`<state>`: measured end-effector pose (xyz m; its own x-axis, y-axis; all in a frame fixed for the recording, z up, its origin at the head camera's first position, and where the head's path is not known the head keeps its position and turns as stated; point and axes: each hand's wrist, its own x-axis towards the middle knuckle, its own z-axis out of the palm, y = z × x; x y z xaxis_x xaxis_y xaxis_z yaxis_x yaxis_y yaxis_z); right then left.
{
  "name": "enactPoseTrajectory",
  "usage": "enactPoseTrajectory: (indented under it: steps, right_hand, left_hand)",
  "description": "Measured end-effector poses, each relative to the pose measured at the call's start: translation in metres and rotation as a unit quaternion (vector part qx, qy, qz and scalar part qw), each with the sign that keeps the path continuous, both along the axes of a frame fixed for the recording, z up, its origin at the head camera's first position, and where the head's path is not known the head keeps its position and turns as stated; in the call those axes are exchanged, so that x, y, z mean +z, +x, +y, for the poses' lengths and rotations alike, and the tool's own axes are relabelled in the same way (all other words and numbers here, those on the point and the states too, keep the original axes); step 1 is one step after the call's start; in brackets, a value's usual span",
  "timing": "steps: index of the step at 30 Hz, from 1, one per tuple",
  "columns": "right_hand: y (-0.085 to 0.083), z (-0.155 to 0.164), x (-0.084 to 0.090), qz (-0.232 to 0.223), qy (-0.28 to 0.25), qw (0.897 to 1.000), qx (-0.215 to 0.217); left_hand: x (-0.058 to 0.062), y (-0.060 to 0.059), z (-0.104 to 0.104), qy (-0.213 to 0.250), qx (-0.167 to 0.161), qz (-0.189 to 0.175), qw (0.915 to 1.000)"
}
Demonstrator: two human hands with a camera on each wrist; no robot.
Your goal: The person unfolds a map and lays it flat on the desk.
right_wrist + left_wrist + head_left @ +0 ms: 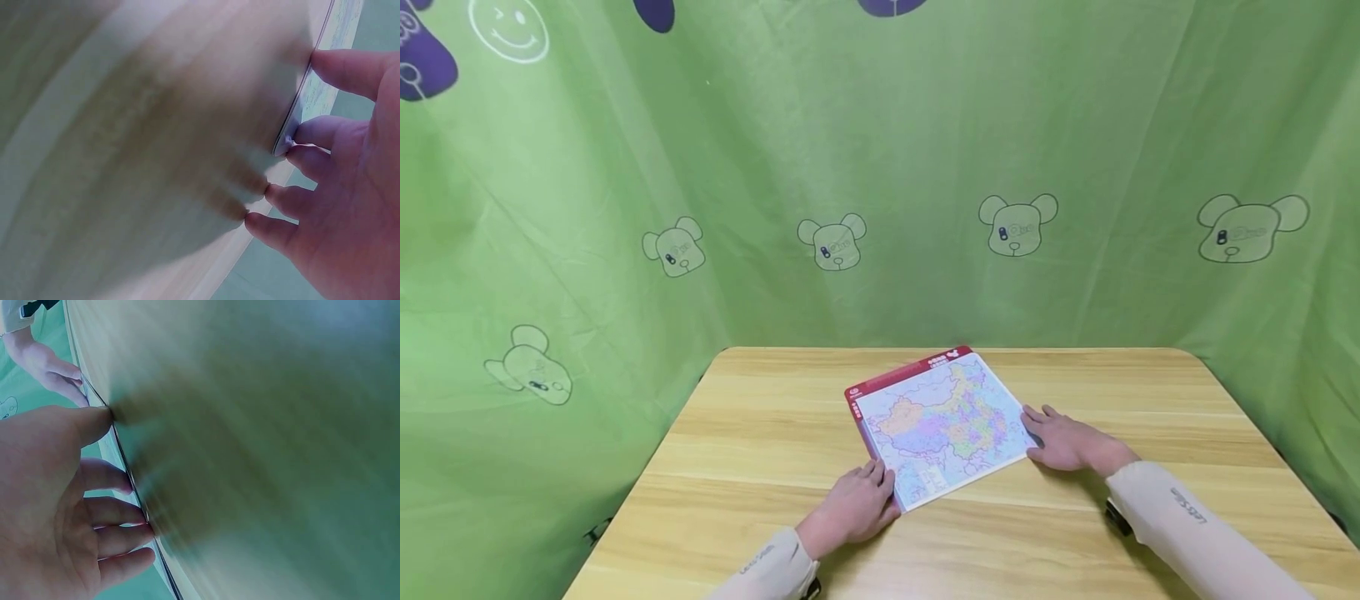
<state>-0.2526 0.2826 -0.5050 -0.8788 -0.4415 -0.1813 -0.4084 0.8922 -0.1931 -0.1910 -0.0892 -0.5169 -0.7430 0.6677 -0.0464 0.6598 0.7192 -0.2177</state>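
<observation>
A flat, thin map board (940, 425) lies at a slant on the wooden table, its face printed with a multicoloured map of China under a red title band. At its lower left corner, my left hand (857, 504) touches the edges with thumb and fingers loosely extended. My right hand (1067, 442) is at the lower right corner, its thumb by the near edge and some fingertips by the right edge. Seen from the left wrist, the left hand's fingers (119, 515) meet the board's thin rim. In the right wrist view, the outer fingers (275, 231) rest on the tabletop.
The light wood-grain table (760, 417) has rounded far corners. Behind it and along both sides hangs a green curtain (910, 167) printed with bear heads. Both forearms wear pale sleeves (1195, 525), with a dark band at each wrist.
</observation>
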Motion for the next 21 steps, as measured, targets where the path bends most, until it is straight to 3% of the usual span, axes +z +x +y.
enactPoseTrajectory:
  steps: [10, 16, 21]
  right_hand:
    - [0.003, 0.0, -0.001, 0.007, -0.01, 1.0, -0.002]
    - [0.008, 0.001, -0.001, 0.023, -0.017, 1.0, -0.006]
    - [0.017, -0.003, -0.001, 0.046, -0.02, 0.999, 0.002]
  left_hand:
    - [0.002, -0.003, -0.003, 0.031, -0.004, -0.022, 0.9993]
    - [0.008, -0.011, -0.008, 0.058, -0.021, -0.005, 0.9981]
    - [0.007, -0.019, -0.011, 0.074, -0.011, -0.008, 0.9971]
